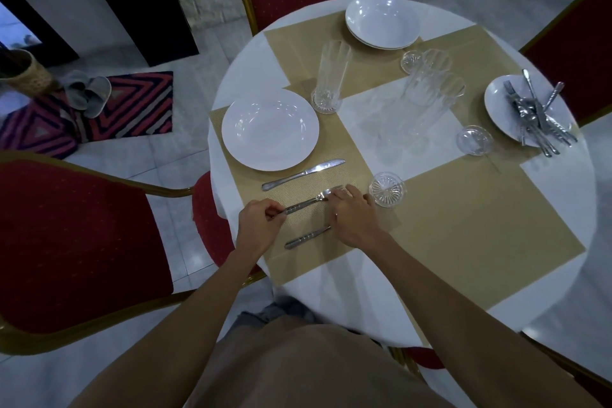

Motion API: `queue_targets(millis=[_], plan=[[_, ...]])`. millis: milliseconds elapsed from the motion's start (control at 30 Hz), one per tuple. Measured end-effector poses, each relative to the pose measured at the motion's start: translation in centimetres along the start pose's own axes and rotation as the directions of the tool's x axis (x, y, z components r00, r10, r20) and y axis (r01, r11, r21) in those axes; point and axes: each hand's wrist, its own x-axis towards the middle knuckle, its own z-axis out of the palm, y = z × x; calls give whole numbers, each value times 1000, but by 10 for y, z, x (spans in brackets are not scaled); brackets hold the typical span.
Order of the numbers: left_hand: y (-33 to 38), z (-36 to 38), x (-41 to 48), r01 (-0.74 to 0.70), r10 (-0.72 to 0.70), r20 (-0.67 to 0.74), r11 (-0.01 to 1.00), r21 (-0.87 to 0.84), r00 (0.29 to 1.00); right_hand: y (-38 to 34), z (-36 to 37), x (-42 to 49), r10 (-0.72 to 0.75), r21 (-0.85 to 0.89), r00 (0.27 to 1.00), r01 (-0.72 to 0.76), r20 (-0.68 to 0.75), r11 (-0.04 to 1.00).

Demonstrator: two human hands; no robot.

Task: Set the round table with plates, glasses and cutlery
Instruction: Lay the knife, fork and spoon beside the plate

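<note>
Left hand [261,219] pinches, right hand [351,216] seemingly grips, one fork [306,203] beside one knife [303,173]

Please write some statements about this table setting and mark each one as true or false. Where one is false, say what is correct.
1. The left hand and the right hand both hold the same fork. True.
2. The knife lies between the left plate and the fork. True.
3. The tall glass beside the left plate lies on its side. False: it stands upright.
4. The spare cutlery is piled on the bare tablecloth. False: it lies on the right plate.
5. A glass stands on the near coaster by the right hand. False: nothing stands on it.
</note>
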Motion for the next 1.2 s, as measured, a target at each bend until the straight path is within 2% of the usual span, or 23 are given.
queue_targets(millis=[67, 133, 200, 400, 667, 1000, 1200], plan=[[-2, -4, 5, 34, -36, -73, 999, -25, 997, 0, -4, 2, 32, 23, 998, -31, -46, 999], [-4, -9, 15, 65, -70, -166, 997, -34, 984, -2, -6, 8, 57, 45, 998, -55, -38, 997], [-2, -14, 27, 67, -73, -197, 997, -37, 978, -7, -7, 17, 68, 47, 997, -67, -20, 997], [0, -15, 41, 14, -12, -142, 1000, 14, 990, -20, -17, 45, 85, 21, 995, -87, 60, 996], [-4, -14, 42, 17, -17, -179, 1000, 0, 984, -31, -16, 62, 95, 15, 973, -100, 209, 995], [-5, -14, 44, 39, -44, -171, 999, -32, 984, -31, -22, 62, 88, 0, 974, -90, 208, 996], [-5, -20, 23, 75, -81, -50, 989, -126, 995, -12, -26, 41, 131, 44, 985, -137, 110, 990]])
